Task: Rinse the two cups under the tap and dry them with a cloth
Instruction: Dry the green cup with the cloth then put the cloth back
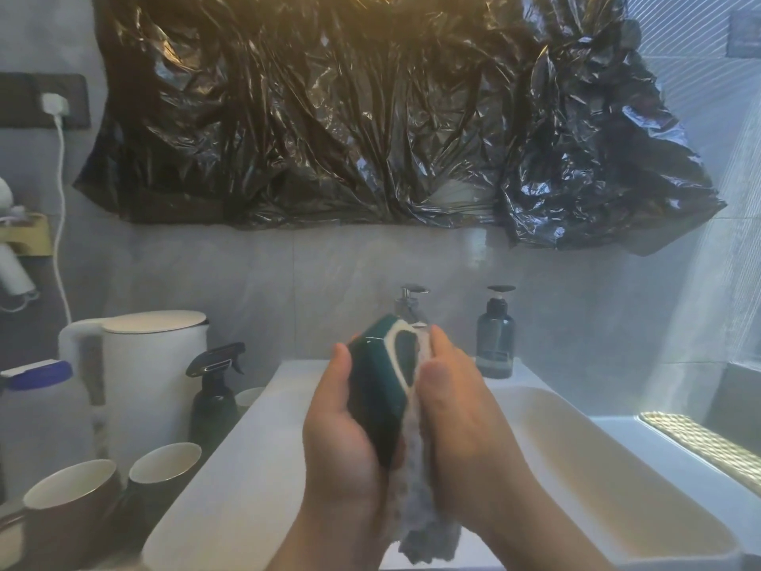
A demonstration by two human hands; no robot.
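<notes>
Grey cloth (416, 480) pressed by right hand (461, 414) onto green cup (381, 385), left hand (341, 426) gripping cup steady for drying, frame centre

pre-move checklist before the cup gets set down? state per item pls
1. Dark green cup with white interior held firmly by left hand: ok.
2. Grey fuzzy cloth pressed on the cup by right hand: ok.
3. Cup fully dry: cannot tell.
4. Chrome tap off: cannot tell, cup blocks the spout.
5. Two cups standing upright left of the white basin: ok.
</notes>
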